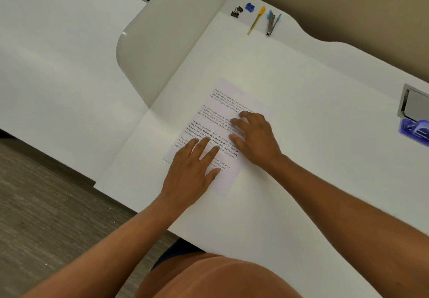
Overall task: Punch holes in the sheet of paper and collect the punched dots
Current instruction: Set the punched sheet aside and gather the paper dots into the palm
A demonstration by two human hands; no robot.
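A white sheet of paper (220, 107) with printed paragraphs lies flat on the white desk (290, 84), turned at an angle. My left hand (192, 170) rests palm down on its near left part, fingers spread. My right hand (255, 135) presses flat on its right side, fingers pointing left across the text. Neither hand holds anything. A blue hole punch (415, 130) sits at the desk's far right edge, partly cut off by the frame, well away from both hands.
At the desk's back left lie a black binder clip (236, 11), a blue sharpener (250, 7), a yellow pen (256, 20) and a blue stapler (272, 22). A grey cable hatch (415, 103) sits beside the punch. A white partition (162, 31) stands left.
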